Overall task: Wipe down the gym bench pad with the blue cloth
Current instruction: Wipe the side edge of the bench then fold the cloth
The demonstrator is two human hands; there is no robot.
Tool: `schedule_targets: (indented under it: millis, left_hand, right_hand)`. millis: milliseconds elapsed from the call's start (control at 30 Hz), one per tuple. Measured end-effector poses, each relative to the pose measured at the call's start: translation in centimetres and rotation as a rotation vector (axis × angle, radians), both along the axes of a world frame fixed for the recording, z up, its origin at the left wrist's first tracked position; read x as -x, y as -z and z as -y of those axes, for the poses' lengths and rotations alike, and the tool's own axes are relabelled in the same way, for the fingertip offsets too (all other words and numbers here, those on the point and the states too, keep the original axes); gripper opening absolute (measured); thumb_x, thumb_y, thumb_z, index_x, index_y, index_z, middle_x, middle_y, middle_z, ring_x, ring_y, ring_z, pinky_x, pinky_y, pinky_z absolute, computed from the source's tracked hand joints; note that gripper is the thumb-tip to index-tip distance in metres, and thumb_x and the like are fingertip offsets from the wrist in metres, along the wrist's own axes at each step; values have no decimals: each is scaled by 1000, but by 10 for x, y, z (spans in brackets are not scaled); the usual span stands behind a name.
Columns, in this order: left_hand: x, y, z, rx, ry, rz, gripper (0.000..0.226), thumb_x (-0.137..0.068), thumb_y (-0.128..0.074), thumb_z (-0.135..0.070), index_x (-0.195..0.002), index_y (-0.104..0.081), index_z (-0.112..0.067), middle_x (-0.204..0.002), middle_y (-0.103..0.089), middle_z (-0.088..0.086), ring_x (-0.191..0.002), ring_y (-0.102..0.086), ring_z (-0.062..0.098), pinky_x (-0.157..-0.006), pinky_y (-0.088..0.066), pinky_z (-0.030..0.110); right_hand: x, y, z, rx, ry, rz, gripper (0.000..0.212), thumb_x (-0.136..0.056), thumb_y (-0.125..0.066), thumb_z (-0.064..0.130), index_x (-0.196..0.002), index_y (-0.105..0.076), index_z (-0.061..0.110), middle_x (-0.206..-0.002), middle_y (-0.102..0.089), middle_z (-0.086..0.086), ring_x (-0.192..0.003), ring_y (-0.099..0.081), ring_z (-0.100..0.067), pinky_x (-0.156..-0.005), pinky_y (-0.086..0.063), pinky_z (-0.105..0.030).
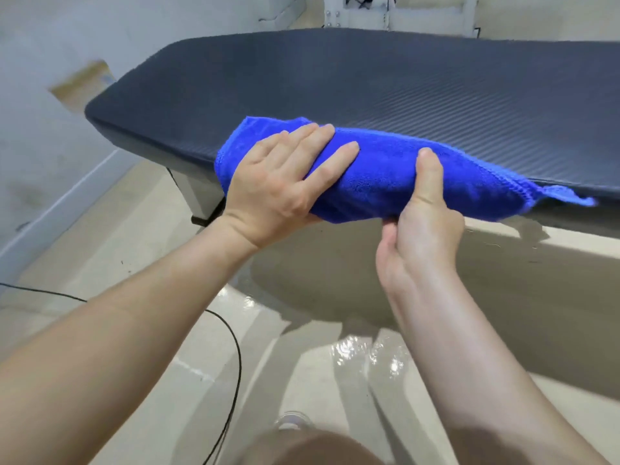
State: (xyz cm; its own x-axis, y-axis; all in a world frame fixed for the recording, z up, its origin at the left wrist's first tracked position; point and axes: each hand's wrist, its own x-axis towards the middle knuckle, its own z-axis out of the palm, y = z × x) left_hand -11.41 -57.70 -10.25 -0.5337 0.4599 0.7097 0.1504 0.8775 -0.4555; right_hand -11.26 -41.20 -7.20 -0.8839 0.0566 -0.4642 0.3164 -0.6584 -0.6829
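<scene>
1. Nearest, well below the bench pad's near edge, a black cable (235, 360) curves across the glossy pale floor (335, 380).
2. The right hand (423, 229) comes up from under the bench pad's near edge. Its thumb is pressed down on the front of the blue cloth and its fingers are curled in beneath the cloth's lower fold, so it pinches the cloth.
3. The left hand (278, 186) lies on the cloth at the same near edge, to the left of the right hand. Its fingers are straight, slightly spread and pressed flat on the fabric; its thumb is hidden.
4. The blue cloth (396, 176) is bunched lengthwise along the pad's near edge, partly on top and partly hanging over the side, with one corner trailing off to the right.
5. The bench pad (369, 85) is dark with a fine ribbed texture and runs from left to right.
6. A pale bench leg (194, 193) stands under the pad's left end.
7. A blurred piece of cardboard (84, 85) lies beyond the pad's left end.
8. A white frame (365, 11) stands behind the pad's far edge.
</scene>
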Motion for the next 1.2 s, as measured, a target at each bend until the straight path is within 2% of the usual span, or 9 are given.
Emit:
schedule_targets:
  millis: [133, 300, 400, 600, 733, 867, 1000, 1133, 1200]
  left_hand:
    - [-15, 11, 44, -22, -18, -93, 53, -75, -76, -22, -124, -56, -20, -114, -68, 12, -103, -66, 29, -84, -51, 36]
    - [-31, 16, 105, -111, -102, -53, 47, -85, -67, -40, -125, -50, -22, -118, -65, 15, -113, -56, 28, -93, -44, 42]
    - [-33, 15, 134, -143, -104, -33, 41, -89, -61, -35, -126, -48, -21, -120, -62, 18, -112, -53, 30, -95, -42, 47]
    - [-34, 19, 199, -277, -168, -19, 38, -91, -57, -24, -125, -42, -19, -124, -55, 22, -107, -54, 38, -98, -40, 52]
    - [-35, 15, 242, -429, -239, 36, 36, -94, -50, -29, -126, -38, -20, -127, -52, 25, -109, -49, 37, -98, -40, 53]
    - [-34, 13, 275, -550, -303, 124, 45, -88, -56, -22, -126, -33, -26, -136, -44, 15, -119, -45, 38, -95, -42, 48]
    - [-36, 11, 276, -661, -365, 178, 50, -85, -58, -28, -127, -31, -28, -142, -37, 15, -128, -39, 31, -90, -45, 41]
    - [-42, 11, 243, -790, -364, 176, 56, -84, -58, -32, -133, -39, -14, -144, -36, 17, -138, -28, 33, -112, -30, 36]
    - [-45, 12, 216, -790, -338, 160, 51, -90, -55, -32, -135, -42, -10, -147, -37, 14, -141, -25, 32, -115, -25, 45]
  right_hand:
    - [-12, 6, 31, -22, -85, 16, 42, -83, -72, 37, -117, -61, 15, -108, -73, 8, -95, -69, -6, -95, -52, -33]
    - [-29, 6, 86, 59, -224, 23, 42, -83, -73, 34, -119, -62, 14, -108, -73, 7, -96, -69, -6, -94, -51, -31]
    - [-35, 6, 112, 103, -287, 45, 42, -82, -73, 34, -118, -61, 16, -107, -73, 8, -95, -69, -5, -90, -50, -28]
    - [-48, 7, 170, 293, -538, 90, 39, -85, -73, 26, -119, -61, 13, -117, -70, 0, -107, -67, -13, -98, -51, -32]
    - [-44, 3, 225, 312, -661, 144, 26, -82, -75, 32, -101, -60, 24, -125, -65, 2, -114, -63, -14, -99, -47, -29]
    - [-42, -1, 264, 204, -773, 153, 52, -74, -78, 46, -117, -57, 26, -135, -56, 6, -120, -57, -12, -92, -49, -29]
    - [-39, -2, 274, 201, -813, 157, 45, -73, -77, 50, -110, -60, 31, -134, -57, 7, -119, -56, -11, -89, -51, -31]
    - [-41, 0, 259, 245, -770, 183, 60, -71, -80, 48, -123, -60, 25, -126, -63, 5, -109, -62, -9, -77, -51, -23]
    - [-41, 0, 246, 273, -737, 202, 54, -72, -81, 42, -120, -63, 24, -121, -67, 5, -106, -64, -8, -76, -52, -22]
